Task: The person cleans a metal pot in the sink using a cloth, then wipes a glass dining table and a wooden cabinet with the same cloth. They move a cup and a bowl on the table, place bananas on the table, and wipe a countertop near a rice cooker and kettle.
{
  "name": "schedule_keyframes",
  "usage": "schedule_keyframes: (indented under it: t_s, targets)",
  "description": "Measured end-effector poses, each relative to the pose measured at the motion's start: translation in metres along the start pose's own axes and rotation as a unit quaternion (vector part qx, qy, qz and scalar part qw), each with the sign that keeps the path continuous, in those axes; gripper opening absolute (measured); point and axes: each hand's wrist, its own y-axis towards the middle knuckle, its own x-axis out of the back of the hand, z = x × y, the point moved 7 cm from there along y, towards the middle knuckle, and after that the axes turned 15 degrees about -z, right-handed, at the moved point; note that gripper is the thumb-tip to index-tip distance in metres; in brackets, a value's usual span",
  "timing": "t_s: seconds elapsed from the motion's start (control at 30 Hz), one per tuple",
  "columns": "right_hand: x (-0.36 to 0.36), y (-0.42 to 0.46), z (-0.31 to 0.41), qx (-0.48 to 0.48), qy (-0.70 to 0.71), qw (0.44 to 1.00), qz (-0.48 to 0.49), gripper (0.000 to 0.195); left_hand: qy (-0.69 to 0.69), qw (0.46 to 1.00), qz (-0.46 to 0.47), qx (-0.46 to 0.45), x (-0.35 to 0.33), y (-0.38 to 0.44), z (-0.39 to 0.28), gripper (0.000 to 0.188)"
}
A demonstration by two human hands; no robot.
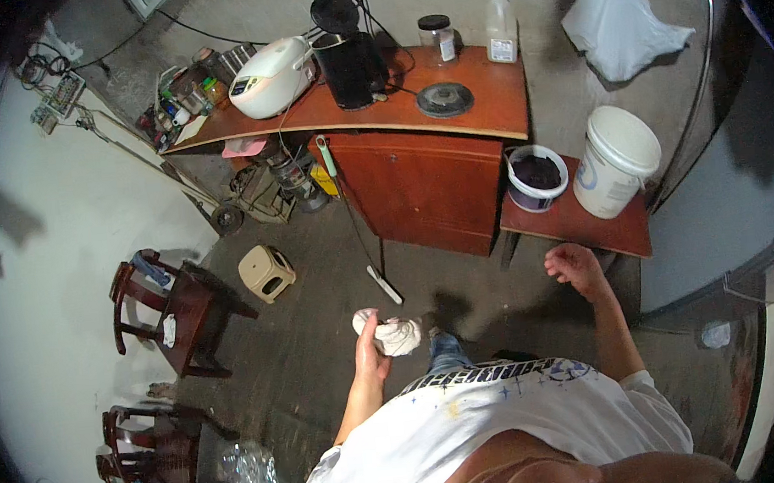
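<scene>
A bunched white cloth [399, 336] is gripped in my left hand [369, 353], out in front of my body above the floor. The thumb lies across the cloth, and part of the bundle hangs past the fingers. My right hand [577, 272] is raised on the other side, its fingers loosely curled together with nothing visible in them. Just beyond it is a low red-brown bench [565, 227]. On that bench stand a small white bucket [534, 204] with dark contents and a taller white bucket [609, 174] with a lid.
Against the wall, a red-brown desk [389, 113] carries a rice cooker [274, 79], a black electric kettle [344, 73] with its lid up, and jars. A long-handled tool [350, 210] leans on its front. A beige plastic stool [265, 269] and wooden chairs [190, 321] stand left.
</scene>
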Motion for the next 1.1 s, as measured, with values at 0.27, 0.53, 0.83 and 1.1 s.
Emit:
schedule_keyframes:
  t_s: [0.27, 0.53, 0.83, 1.1]
  targets:
    - [-0.1, 0.165, 0.094, 0.095, 0.007, 0.995, 0.022, 0.018, -0.001, 1.0, 0.019, -0.01, -0.051, 0.13, -0.072, 0.026]
    - [-0.217, 0.287, 0.21, 0.279, -0.046, 0.959, -0.004, 0.04, -0.037, 0.993, -0.086, -0.069, -0.014, 0.193, -0.129, 0.027]
    - [-0.31, 0.426, 0.283, 0.22, 0.086, 0.97, 0.061, 0.045, -0.053, 0.969, -0.233, -0.066, 0.029, 0.163, -0.123, 0.03]
    - [-0.314, 0.438, 0.283, 0.258, 0.128, 0.956, -0.049, 0.028, -0.078, 0.954, -0.276, -0.091, 0.017, 0.137, -0.108, 0.024]
